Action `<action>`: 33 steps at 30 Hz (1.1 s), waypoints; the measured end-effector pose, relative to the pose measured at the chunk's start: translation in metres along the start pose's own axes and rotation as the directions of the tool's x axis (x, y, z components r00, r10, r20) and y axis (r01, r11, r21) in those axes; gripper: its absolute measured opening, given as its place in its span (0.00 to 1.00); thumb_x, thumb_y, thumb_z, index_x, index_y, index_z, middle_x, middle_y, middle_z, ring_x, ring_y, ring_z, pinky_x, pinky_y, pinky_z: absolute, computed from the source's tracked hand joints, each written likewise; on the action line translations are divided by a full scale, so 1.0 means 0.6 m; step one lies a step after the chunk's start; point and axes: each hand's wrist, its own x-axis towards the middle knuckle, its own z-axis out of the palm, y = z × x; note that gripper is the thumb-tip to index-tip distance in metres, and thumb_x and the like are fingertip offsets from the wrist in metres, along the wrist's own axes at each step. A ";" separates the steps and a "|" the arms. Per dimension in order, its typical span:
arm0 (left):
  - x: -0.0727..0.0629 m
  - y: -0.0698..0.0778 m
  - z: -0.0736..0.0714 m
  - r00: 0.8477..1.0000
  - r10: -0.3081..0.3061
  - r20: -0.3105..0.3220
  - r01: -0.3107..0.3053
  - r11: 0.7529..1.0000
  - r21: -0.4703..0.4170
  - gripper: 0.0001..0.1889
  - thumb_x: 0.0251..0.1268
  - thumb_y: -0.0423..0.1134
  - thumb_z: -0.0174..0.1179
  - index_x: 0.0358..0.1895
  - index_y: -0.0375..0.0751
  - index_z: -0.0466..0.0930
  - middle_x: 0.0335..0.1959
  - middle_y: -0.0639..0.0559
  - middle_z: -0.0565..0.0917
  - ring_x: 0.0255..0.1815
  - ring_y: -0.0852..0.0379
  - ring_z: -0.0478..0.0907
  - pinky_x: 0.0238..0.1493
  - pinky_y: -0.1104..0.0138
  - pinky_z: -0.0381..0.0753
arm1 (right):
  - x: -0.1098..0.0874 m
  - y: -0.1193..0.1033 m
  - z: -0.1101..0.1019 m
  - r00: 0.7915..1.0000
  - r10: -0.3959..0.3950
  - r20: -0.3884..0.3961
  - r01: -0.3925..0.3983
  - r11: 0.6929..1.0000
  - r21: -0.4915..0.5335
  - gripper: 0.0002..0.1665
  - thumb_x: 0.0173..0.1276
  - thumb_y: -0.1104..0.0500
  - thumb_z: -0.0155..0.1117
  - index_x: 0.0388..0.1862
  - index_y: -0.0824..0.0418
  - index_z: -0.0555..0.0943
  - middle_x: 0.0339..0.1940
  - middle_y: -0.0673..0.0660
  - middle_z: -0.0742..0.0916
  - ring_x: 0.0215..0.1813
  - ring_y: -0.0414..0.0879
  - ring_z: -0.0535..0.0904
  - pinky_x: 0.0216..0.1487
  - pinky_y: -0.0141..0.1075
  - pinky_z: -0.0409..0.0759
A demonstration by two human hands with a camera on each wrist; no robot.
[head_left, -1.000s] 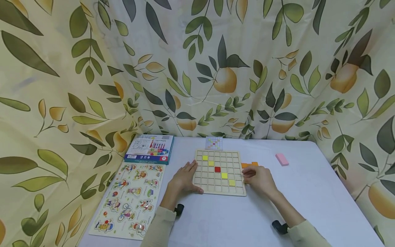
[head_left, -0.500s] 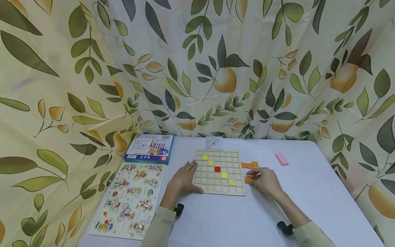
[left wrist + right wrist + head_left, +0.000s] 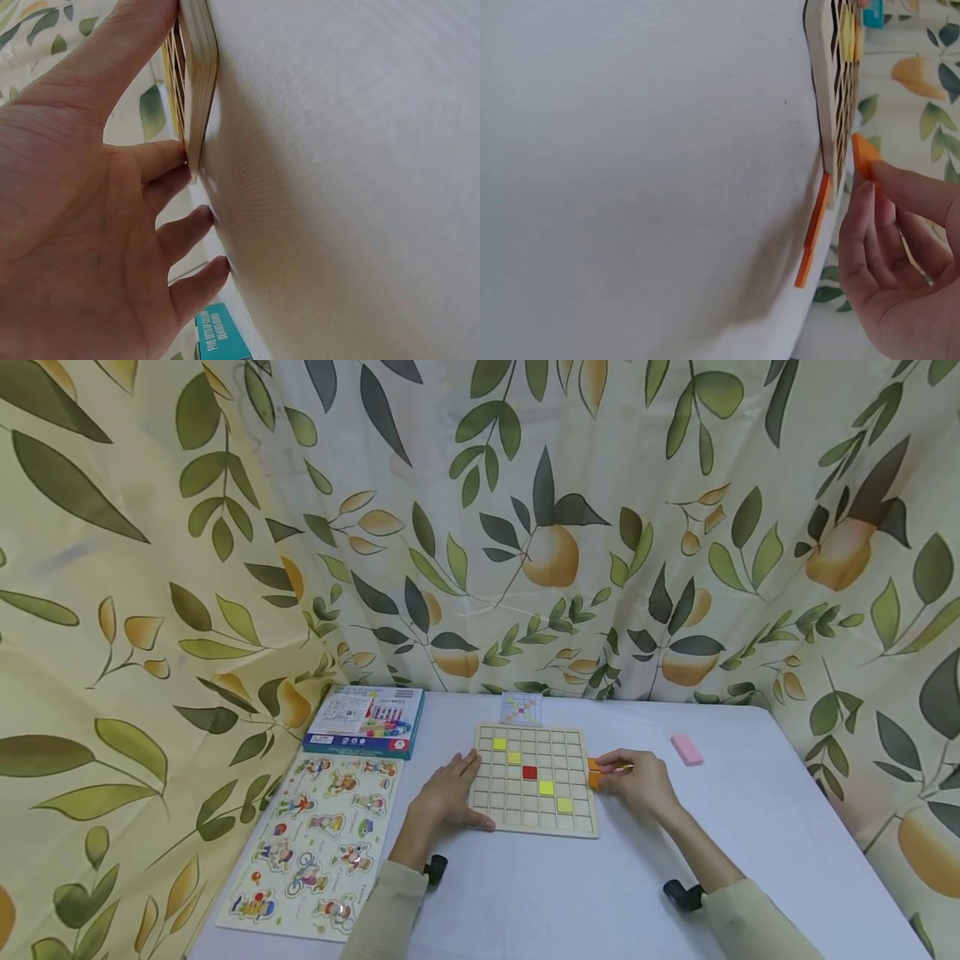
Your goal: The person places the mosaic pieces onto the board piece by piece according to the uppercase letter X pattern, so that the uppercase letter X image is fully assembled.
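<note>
Hanging behind and beside the table: a cream curtain [image 3: 420, 460] printed with green leaves and orange fruit.
Table: a white cloth [image 3: 540, 902] covers it, with soft shadows under the hands.
Character puzzle: a pale sheet [image 3: 341, 814] of colourful figures, lying flat at the left.
Grid board: pale wood [image 3: 517, 818], square, flat at mid-table, divided into shallow cells by thin dark lines.
Box: blue and white, printed [image 3: 363, 722], just beyond the puzzle.
Left hand: spread [image 3: 447, 795], fingers extended at the board's left edge, thumb at its near edge.
Right hand: pinching one orange tile between thumb and fingers [image 3: 637, 783], beside the board's right edge.
Pattern card: small, with a coloured grid [image 3: 521, 709], just past the board's far edge.
Pink block: oblong [image 3: 686, 750], alone at the right.
Diagonal: four yellow tiles [image 3: 547, 787] and a central red tile [image 3: 530, 772], running from far left to near right across the cells.
Orange tile: flat, bright, small [image 3: 864, 155], held above the cloth.
Other orange tiles: on the cloth [image 3: 817, 214], by the board's right edge, partly hidden by the hand in the head view.
</note>
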 end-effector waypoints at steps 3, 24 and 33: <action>-0.001 0.001 0.000 1.000 -0.002 0.006 0.002 1.000 -0.006 0.66 0.46 0.64 0.81 0.85 0.44 0.52 0.87 0.50 0.49 0.87 0.45 0.44 0.84 0.48 0.50 | 0.015 -0.006 0.008 1.000 -0.010 -0.016 0.010 1.000 0.005 0.15 0.61 0.66 0.79 0.48 0.61 0.90 0.38 0.53 0.91 0.38 0.46 0.85 0.37 0.33 0.81; 0.000 0.001 0.002 1.000 -0.005 0.002 0.005 1.000 0.008 0.66 0.45 0.65 0.80 0.85 0.44 0.52 0.87 0.51 0.50 0.87 0.46 0.45 0.84 0.48 0.51 | 0.115 -0.035 0.045 1.000 -0.019 -0.015 0.020 0.999 0.048 0.15 0.66 0.65 0.76 0.51 0.64 0.88 0.43 0.58 0.91 0.44 0.53 0.88 0.46 0.40 0.85; -0.001 -0.001 0.001 1.000 -0.004 -0.003 0.004 1.000 0.000 0.66 0.45 0.64 0.81 0.85 0.44 0.52 0.87 0.50 0.50 0.87 0.46 0.45 0.84 0.48 0.51 | 0.134 -0.038 0.061 1.000 -0.017 0.026 0.016 0.999 0.039 0.13 0.67 0.66 0.75 0.50 0.64 0.89 0.41 0.57 0.91 0.45 0.52 0.87 0.50 0.44 0.84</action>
